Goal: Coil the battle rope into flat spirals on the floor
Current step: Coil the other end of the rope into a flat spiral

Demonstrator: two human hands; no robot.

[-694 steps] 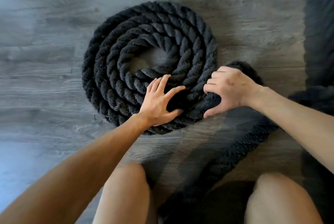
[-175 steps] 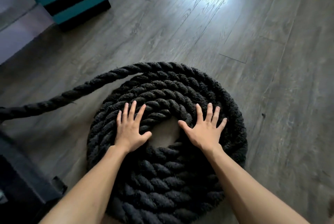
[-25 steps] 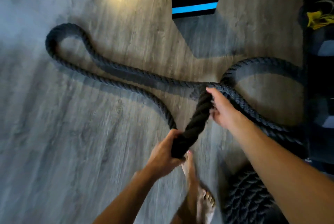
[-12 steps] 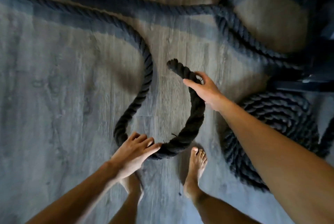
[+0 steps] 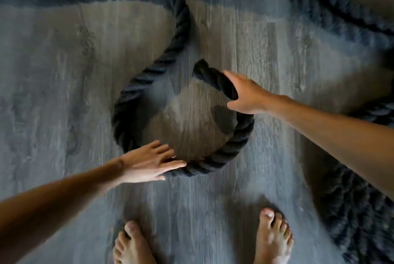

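Note:
A thick black battle rope [image 5: 238, 142] lies bent into a single open loop on the grey wood floor. Its free end [image 5: 202, 68] points up and left at the loop's top. My right hand [image 5: 245, 95] grips the rope just behind that end, thumb under and fingers over. My left hand [image 5: 149, 162] lies flat, fingers spread, pressing the loop's bottom left onto the floor. From the loop's left side the rope runs up and away to the top of the frame. A finished flat coil [image 5: 358, 210] lies at the lower right, partly hidden by my right forearm.
My two bare feet [image 5: 273, 236] stand on the floor just below the loop. More loose rope [image 5: 315, 6] snakes across the top and upper right. Bare floor [image 5: 53, 93] stretches to the left.
The view has dropped closer to the floor. My right hand has bent the rope end further round, tightening the loop, while my left hand stays pressed on the loop's bottom.

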